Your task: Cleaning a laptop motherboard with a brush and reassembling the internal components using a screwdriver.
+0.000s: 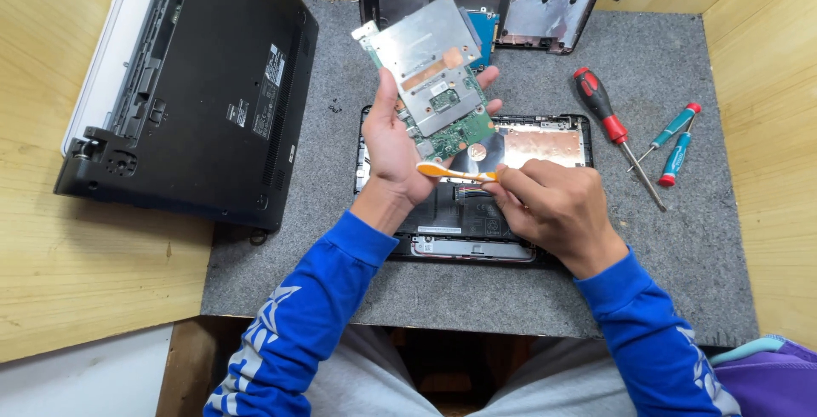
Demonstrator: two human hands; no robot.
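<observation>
- Wooden surface (85, 281), pale and grained, carries a grey felt mat (477, 298) that fills the middle of the head view; wooden walls rise at the right and rear.
- Left hand (398, 149): grip closed around the lower left edge of a green circuit board (434, 72), thumb on the near face and fingertips showing behind the right edge. The board is lifted and tilted above the mat, its face largely covered by a silver metal shield with a copper strip.
- Right hand (553, 204): fingers pinched shut on an orange and white pry tool (451, 172), held level with its tip just beside the left hand's heel, under the raised board.
- Opened laptop base (545, 140) lies on the mat beneath both hands, black frame with a foil-lined bay showing at its right half.
- Black laptop (204, 85), underside up, rests at the left, partly on the mat and partly on the wood, over a white slab.
- Red-handled screwdriver (606, 115) lies right of the base; two small teal screwdrivers (677, 145) lie just beyond it, close together.
- Detached covers (545, 0) lean at the rear edge of the mat.
- Blue sleeves cover both forearms.
</observation>
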